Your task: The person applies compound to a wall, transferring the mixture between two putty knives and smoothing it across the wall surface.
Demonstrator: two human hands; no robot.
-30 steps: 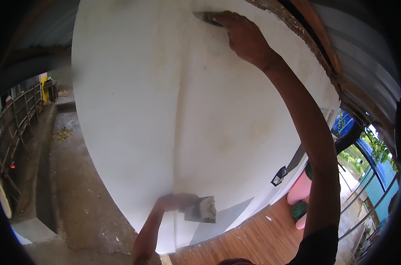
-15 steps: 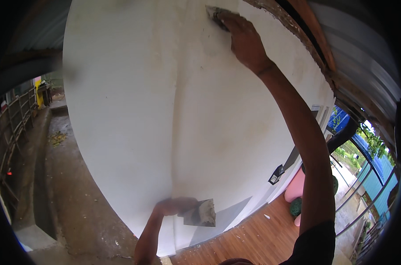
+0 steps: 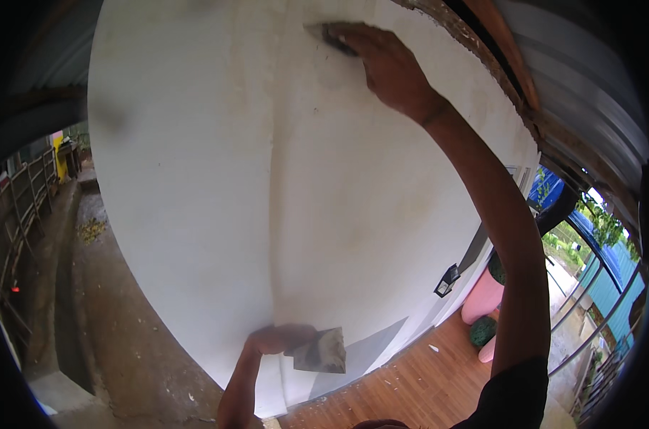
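High on the white wall (image 3: 353, 200), just right of its vertical seam (image 3: 274, 164), the small scraper (image 3: 333, 41) sits in my right hand (image 3: 394, 71). Right grip: narrow, fingers wrapped over the scraper's dark back part, thin edge pointing left. Blade lies at the wall face; exact contact cannot be told.

Low on the same wall: my left hand (image 3: 285, 338) holds a broad flat plate (image 3: 321, 361). Left grip: narrow on its near end, handle hidden in the fist. The plate carries a smear of pale paste (image 3: 331, 346), outline blurred.

Pose: right arm raised, reaching up and forward from lower right, elbow slightly bent, hand angled left; black sleeve (image 3: 510, 393) at upper arm. Left forearm rises from the lower edge, hand turned right, well below the other.

Containers: pink pots (image 3: 480, 299) at right, partly behind my arm, dark green balls (image 3: 483, 329) at their tops; interiors not visible.

Further out: a dark box-shaped fixture (image 3: 447, 281) on the wall, wood-look floor (image 3: 396, 379) below, concrete ground (image 3: 128, 314) at left with a patch of leaves (image 3: 92, 229).
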